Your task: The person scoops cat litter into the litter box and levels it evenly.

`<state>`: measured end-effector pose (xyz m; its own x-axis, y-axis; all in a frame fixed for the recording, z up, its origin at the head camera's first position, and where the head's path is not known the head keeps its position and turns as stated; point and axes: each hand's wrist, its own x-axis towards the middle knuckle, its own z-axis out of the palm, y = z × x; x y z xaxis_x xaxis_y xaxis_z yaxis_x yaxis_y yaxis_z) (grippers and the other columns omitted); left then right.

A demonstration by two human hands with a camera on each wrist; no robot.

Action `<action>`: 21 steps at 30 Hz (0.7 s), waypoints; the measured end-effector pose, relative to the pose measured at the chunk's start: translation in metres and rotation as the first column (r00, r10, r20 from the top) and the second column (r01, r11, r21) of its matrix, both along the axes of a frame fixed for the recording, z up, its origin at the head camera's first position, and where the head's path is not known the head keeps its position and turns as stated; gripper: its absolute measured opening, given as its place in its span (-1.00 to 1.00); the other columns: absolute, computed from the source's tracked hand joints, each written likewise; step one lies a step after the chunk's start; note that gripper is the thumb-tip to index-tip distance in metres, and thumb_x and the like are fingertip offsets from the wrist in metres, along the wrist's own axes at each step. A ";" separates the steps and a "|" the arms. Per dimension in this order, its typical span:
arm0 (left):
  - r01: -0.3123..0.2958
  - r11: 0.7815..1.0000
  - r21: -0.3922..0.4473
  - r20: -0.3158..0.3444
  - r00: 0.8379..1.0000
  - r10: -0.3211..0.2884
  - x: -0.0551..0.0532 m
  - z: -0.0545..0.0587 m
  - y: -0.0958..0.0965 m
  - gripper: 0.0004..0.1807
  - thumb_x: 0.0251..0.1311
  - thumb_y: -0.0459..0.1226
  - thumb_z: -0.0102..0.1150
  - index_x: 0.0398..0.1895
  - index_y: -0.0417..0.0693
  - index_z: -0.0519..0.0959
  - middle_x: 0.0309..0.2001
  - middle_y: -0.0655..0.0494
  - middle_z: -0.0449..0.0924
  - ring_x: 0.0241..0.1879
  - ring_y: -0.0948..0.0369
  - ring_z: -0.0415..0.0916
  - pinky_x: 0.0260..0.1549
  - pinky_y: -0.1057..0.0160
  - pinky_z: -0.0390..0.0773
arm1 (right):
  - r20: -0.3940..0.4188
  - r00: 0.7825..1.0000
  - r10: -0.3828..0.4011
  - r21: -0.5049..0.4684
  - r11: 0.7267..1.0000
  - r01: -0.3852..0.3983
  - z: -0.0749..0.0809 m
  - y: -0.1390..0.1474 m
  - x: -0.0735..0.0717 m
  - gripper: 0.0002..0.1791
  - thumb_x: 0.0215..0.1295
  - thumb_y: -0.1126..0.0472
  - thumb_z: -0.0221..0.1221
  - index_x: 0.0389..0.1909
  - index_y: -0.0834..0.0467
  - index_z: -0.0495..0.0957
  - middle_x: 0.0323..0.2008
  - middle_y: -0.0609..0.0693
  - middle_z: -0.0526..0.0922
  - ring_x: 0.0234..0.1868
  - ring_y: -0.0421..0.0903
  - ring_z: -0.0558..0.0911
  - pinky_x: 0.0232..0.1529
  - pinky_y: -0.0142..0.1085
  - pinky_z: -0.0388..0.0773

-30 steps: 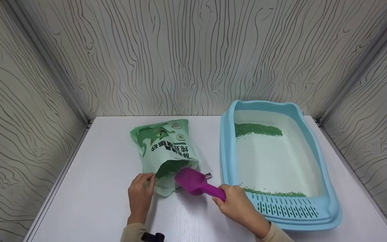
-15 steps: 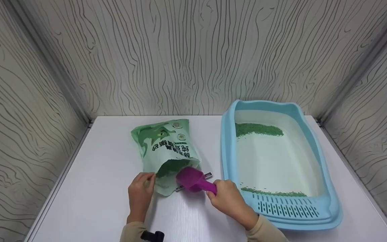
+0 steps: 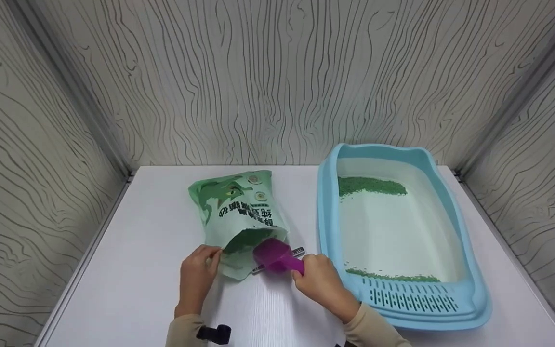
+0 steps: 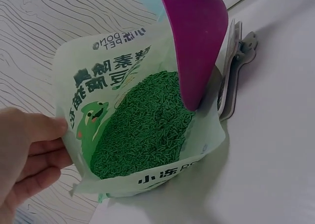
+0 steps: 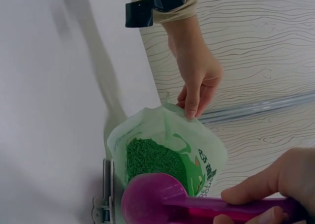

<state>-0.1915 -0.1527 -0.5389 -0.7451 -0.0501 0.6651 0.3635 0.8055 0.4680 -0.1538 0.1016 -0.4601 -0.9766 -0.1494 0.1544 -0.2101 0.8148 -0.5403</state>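
A pale green bag of cat litter (image 3: pixel 239 193) lies on the white table, its mouth toward me and held agape. My left hand (image 3: pixel 196 273) pinches the left edge of that mouth between thumb and fingers. Green litter pellets (image 4: pixel 142 125) show inside the bag in the left wrist view. In my right hand (image 3: pixel 320 282) is the handle of a purple scoop (image 3: pixel 272 253), gripped with curled fingers. The scoop's bowl is at the right side of the bag's mouth, its front edge overlapping the opening; in the right wrist view it covers part of the pellets (image 5: pixel 152 157).
A light blue litter box (image 3: pixel 328 217) stands on the right, close beside my right hand. Green pellets (image 3: pixel 371 185) are heaped at its far end, with a thin strip near the slotted front. A metal clip (image 4: pixel 238 61) lies against the bag's right side. Wood-patterned panels (image 3: pixel 277 82) enclose the table.
My right hand has moved left and slightly up, bringing the scoop's handle round while its bowl stays near the bag's mouth. My left hand keeps its pinch, almost unmoved.
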 end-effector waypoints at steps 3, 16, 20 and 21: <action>0.008 1.000 -0.007 0.010 1.000 -0.007 -0.001 0.001 -0.001 -0.91 -0.08 -0.47 0.40 -0.49 -0.18 0.68 -0.53 0.09 0.65 -0.52 0.23 0.58 -0.48 0.24 0.59 | 0.008 1.000 -0.001 0.012 1.000 0.001 0.001 -0.001 -0.001 -0.81 -0.04 0.32 0.27 -0.70 0.27 0.48 -0.73 0.02 0.45 -0.65 -0.19 0.28 -0.64 -0.39 0.19; -0.010 0.999 0.040 0.055 0.998 0.007 0.001 0.004 0.003 -0.92 -0.06 -0.47 0.38 -0.47 -0.19 0.69 -0.52 0.08 0.66 -0.51 0.24 0.57 -0.47 0.25 0.59 | 0.009 1.000 -0.018 0.081 0.997 0.017 0.005 -0.011 -0.002 -0.79 -0.05 0.27 0.32 -0.63 0.27 0.48 -0.64 0.10 0.53 -0.60 -0.16 0.33 -0.61 -0.28 0.27; -0.015 0.999 0.044 0.055 0.998 0.013 0.001 0.004 0.003 -0.92 -0.06 -0.48 0.38 -0.47 -0.20 0.69 -0.52 0.07 0.66 -0.51 0.24 0.58 -0.47 0.25 0.59 | 0.026 0.999 -0.020 0.080 0.997 0.018 0.007 -0.013 -0.004 -0.80 -0.04 0.29 0.32 -0.59 0.29 0.48 -0.63 0.11 0.54 -0.59 -0.15 0.34 -0.61 -0.28 0.28; -0.017 0.999 0.043 0.059 0.998 0.015 0.000 0.004 0.003 -0.92 -0.06 -0.48 0.38 -0.46 -0.20 0.69 -0.51 0.07 0.66 -0.51 0.24 0.58 -0.47 0.25 0.59 | 0.024 1.000 -0.019 0.085 0.996 0.017 0.007 -0.014 -0.004 -0.80 -0.04 0.28 0.32 -0.58 0.30 0.49 -0.62 0.12 0.54 -0.59 -0.15 0.35 -0.61 -0.27 0.29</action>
